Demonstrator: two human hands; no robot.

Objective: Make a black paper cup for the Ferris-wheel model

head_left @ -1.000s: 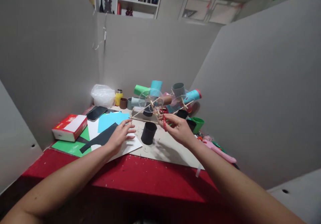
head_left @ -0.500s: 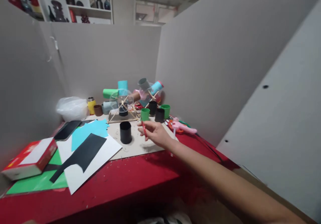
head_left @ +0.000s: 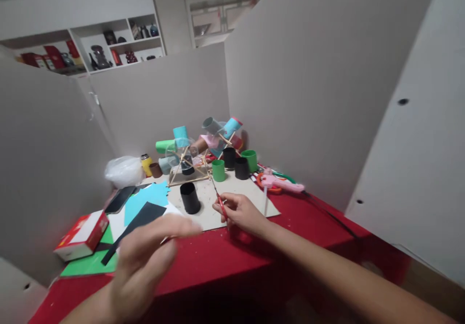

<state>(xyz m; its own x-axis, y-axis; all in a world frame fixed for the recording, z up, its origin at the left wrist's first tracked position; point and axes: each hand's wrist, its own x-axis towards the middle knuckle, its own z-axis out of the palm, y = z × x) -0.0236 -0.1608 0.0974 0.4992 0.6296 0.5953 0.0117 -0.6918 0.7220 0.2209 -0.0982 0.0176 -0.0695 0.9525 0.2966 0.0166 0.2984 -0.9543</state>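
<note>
We judge trimming pending, right hand (head_left: 244,213) gripping scissors (head_left: 222,208) right of the front black cup (head_left: 190,199), unclenched left hand (head_left: 147,254) needing black paper (head_left: 146,214) next.

The left hand (head_left: 145,258) is near and left, blurred, its fingers (head_left: 165,228) bent and pointing right, the thumb (head_left: 162,262) apart below. The right hand (head_left: 241,212) sits farther off in a pinch, its forearm (head_left: 327,266) slanting from near right.

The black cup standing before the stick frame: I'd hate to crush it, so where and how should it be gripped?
Probably around the outer wall of the black cup, left hand from the left: it stands upright, open-topped, and the right hand holds red scissors.
</note>
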